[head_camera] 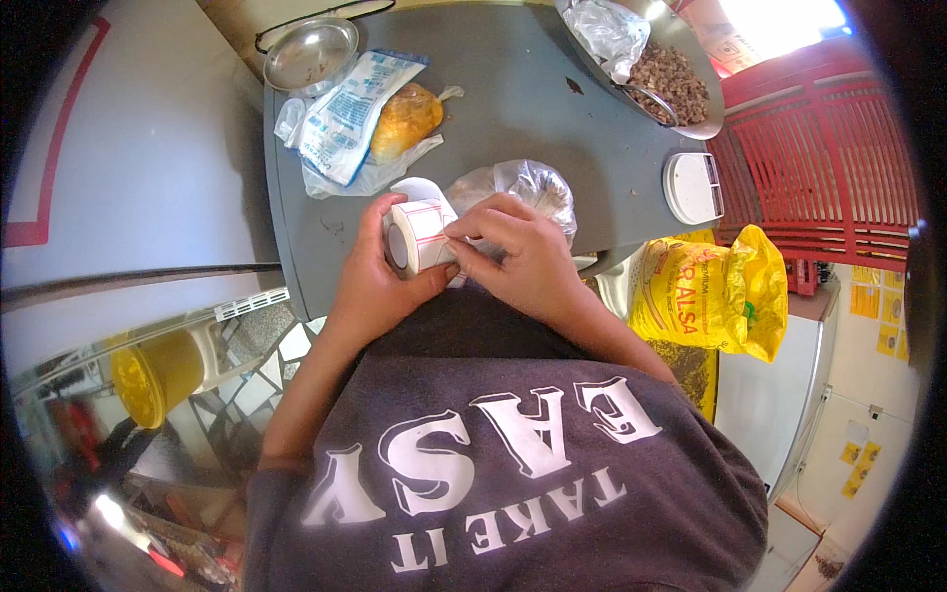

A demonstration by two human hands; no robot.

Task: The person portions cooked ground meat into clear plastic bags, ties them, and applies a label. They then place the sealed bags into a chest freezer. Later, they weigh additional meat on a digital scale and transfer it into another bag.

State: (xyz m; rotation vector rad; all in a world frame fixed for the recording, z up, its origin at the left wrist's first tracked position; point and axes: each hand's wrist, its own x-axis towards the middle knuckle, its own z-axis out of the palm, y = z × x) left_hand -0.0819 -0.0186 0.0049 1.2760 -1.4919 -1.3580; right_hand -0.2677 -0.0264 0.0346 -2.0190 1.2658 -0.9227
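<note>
A roll of white sticker labels with red borders (423, 231) is held in my left hand (381, 270), its core facing left and its loose strip curling up behind. The fingertips of my right hand (518, 255) pinch at the edge of a label on the roll's right side. Just behind my hands, on the grey table (510, 89), lies a clear plastic bag (544, 189) with something inside that is partly hidden. Up and to the left, a white and blue printed plastic bag (355, 118) lies against a yellowish wrapped item (407, 122).
A metal bowl (311, 55) stands at the back left. A large metal basin (706, 96) at the back right holds chopped brown food (666, 81) and a plastic bag. A white kitchen scale (688, 189) sits at the right edge, near a yellow rice sack (688, 296).
</note>
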